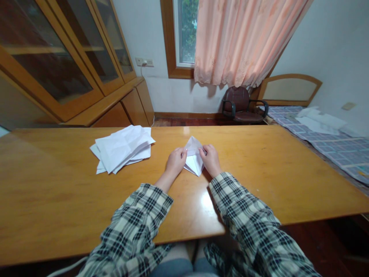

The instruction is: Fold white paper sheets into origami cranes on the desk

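A folded sheet of white paper (193, 158) is between my hands above the middle of the wooden table. It has a pointed top, a crease across its middle and a lower point facing me. My left hand (177, 159) pinches its left edge, thumb on top. On the other side, my right hand (211, 157) grips the right edge with thumb and curled fingers. Parts of both side edges are hidden under the fingers. Whether the paper touches the tabletop I cannot tell.
To the left on the table (57, 192) lies a loose stack of white paper sheets (123, 148) with creases. A wooden glass-door cabinet (100, 92) stands at the back left. Behind the table are a brown armchair (240, 104) and a bed (325, 134) on the right.
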Tool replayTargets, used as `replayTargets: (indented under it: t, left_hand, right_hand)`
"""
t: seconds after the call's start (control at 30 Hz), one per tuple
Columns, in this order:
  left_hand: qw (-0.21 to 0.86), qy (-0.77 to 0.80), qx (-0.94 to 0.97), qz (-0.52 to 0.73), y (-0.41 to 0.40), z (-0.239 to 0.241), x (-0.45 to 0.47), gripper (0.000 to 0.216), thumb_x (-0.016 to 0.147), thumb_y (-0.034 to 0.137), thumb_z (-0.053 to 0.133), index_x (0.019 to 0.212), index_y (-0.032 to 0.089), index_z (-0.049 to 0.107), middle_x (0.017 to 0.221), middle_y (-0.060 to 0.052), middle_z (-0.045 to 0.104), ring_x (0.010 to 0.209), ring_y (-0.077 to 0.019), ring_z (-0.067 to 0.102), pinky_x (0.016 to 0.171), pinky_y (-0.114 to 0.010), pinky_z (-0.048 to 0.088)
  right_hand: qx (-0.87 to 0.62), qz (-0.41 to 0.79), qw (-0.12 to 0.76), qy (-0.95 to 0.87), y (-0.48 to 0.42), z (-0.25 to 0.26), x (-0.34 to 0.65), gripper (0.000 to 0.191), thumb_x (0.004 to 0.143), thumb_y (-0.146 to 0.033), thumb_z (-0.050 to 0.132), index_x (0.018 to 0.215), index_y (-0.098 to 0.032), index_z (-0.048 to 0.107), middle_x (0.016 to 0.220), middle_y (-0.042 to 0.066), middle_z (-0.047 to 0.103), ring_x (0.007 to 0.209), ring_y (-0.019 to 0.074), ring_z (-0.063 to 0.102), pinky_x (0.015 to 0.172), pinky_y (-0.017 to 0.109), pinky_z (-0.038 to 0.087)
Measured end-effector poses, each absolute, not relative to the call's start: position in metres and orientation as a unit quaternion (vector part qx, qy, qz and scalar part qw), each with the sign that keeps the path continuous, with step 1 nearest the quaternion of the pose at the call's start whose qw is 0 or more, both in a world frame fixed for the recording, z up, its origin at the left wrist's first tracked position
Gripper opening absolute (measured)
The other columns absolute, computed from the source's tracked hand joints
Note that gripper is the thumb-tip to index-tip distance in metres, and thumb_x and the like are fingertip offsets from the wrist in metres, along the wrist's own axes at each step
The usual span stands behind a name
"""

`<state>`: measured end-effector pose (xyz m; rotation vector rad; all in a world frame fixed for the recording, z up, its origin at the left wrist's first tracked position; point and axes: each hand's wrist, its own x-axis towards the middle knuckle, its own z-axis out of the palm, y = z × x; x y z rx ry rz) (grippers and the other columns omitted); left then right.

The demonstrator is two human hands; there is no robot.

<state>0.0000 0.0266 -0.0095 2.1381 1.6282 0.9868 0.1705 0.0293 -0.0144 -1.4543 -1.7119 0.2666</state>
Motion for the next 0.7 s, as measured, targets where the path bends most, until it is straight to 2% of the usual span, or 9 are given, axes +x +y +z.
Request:
replayTargets:
  t: [0.13,0.27,0.47,0.7]
  left_hand:
    - [0.138,0.576,0.732,0.337,0.0274,-0.0093,0.0008,0.035,0.094,0.031,0.036,0.089,0.016,0.067,0.088,-0.011,0.068,0.086,-0.0234,0.062,0.078,-0.033,0.045]
    - [0.143,0.580,0.728,0.336,0.0285,-0.0106,0.0004,0.033,0.094,0.029,0.037,0.093,0.015,0.067,0.092,-0.012,0.069,0.088,-0.0236,0.062,0.078,-0.032,0.045]
    - [0.136,0.594,0.719,0.335,0.0296,-0.0117,-0.0013,0.034,0.094,0.028,0.036,0.087,0.015,0.066,0.088,-0.011,0.068,0.084,-0.0224,0.061,0.076,-0.031,0.044]
    - [0.131,0.595,0.713,0.347,0.0307,-0.0131,-0.0010,0.030,0.093,0.025,0.039,0.084,0.015,0.066,0.085,-0.010,0.067,0.081,-0.0215,0.060,0.073,-0.030,0.043]
  right_hand:
    - [-0.572,0.108,0.450,-0.677,0.0287,-0.0132,0.1701,0.013,0.086,-0.022,0.052,0.089,-0.018,0.064,0.086,0.009,0.061,0.082,0.0216,0.054,0.076,0.034,0.045]
    - [-0.578,0.123,0.455,-0.667,0.0277,-0.0105,0.1702,0.024,0.085,-0.020,0.053,0.105,-0.014,0.063,0.097,0.012,0.062,0.085,0.0219,0.056,0.079,0.035,0.046]
    - [-0.600,0.136,0.418,-0.669,0.0288,-0.0103,0.1745,0.015,0.086,-0.023,0.053,0.090,-0.016,0.065,0.085,0.009,0.063,0.081,0.0217,0.056,0.077,0.034,0.044]
    - [-0.601,0.120,0.402,-0.680,0.0268,-0.0077,0.1766,0.013,0.083,-0.016,0.053,0.085,-0.014,0.065,0.079,0.007,0.062,0.075,0.0185,0.054,0.070,0.029,0.041]
